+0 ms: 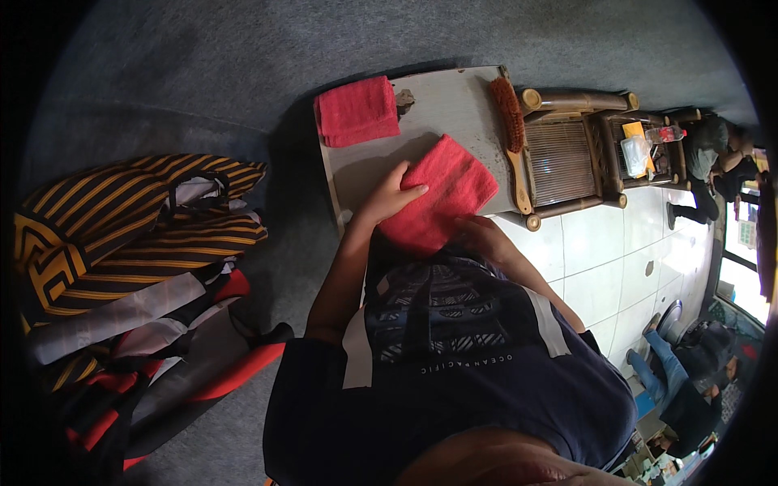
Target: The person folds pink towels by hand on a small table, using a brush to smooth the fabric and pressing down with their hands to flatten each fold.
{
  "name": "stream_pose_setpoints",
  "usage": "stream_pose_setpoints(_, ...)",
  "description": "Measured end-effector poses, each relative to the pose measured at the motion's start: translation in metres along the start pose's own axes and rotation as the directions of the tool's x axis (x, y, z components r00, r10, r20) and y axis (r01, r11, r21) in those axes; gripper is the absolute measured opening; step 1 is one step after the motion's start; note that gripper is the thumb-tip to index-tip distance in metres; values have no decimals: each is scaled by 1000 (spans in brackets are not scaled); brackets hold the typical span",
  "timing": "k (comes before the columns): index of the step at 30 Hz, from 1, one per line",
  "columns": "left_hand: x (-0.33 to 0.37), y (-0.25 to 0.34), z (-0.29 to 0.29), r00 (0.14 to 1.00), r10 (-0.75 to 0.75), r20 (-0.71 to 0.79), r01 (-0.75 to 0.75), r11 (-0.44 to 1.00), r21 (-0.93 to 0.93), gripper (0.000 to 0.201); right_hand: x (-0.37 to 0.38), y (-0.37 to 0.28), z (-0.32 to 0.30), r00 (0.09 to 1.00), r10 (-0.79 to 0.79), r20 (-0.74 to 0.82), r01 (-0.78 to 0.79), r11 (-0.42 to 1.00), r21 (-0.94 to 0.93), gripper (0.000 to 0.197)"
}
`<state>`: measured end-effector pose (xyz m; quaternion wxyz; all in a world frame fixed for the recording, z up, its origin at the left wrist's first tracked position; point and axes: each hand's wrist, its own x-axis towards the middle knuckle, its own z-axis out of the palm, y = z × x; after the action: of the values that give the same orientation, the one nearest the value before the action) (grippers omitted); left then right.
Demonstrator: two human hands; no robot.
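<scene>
In front of my body I hold a folded red towel (450, 190), tilted above the near part of a small grey-topped table (442, 97). My left hand (393, 194) is closed on its left edge, thumb lying on top and the other fingers partly out of sight. At the lower right edge, my right hand (480, 236) is closed on the cloth; shadow covers some of its fingers. A second red towel (356, 111), folded flat, lies at the table's far left corner. Along the right side of the tabletop rests a brush (510, 121) with reddish bristles and a wooden handle.
Bamboo seats (561, 158) stand right of the table; the farther one bears a plastic bottle (666, 134) and packages. Striped black-and-yellow garments (138, 235) hang at the left against a grey wall. Other people (681, 381) sit at the far right on white tiles.
</scene>
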<state>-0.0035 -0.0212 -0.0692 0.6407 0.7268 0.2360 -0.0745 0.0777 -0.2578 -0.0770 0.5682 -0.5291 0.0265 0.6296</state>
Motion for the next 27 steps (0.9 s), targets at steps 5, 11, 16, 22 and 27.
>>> stream_pose_setpoints(5, -13, 4, 4, 1000, 12, -7, -14, 976, -215, 71, -4, 0, 20, 998, -24, -53, 30, 992, 122, 46)
stream_pose_setpoints(11, -21, -3, -2, 995, 90, -54, -104, 915, -391, 58, -6, -27, 31, 955, -254, -150, 238, 964, -118, 50)
stream_pose_setpoints(16, -21, -11, -5, 999, 2, -42, -19, 906, -423, 54, 20, -23, 4, 853, -504, -133, 285, 665, -691, 35)
stream_pose_setpoints(22, -12, -31, -1, 990, -25, -138, -48, 861, -506, 48, 35, -34, 5, 897, -424, -125, 219, 672, -708, 34)
stream_pose_setpoints(27, -14, -15, -1, 979, 19, -205, -124, 847, -516, 45, 37, -51, 16, 887, -449, -103, 370, 828, -422, 45)
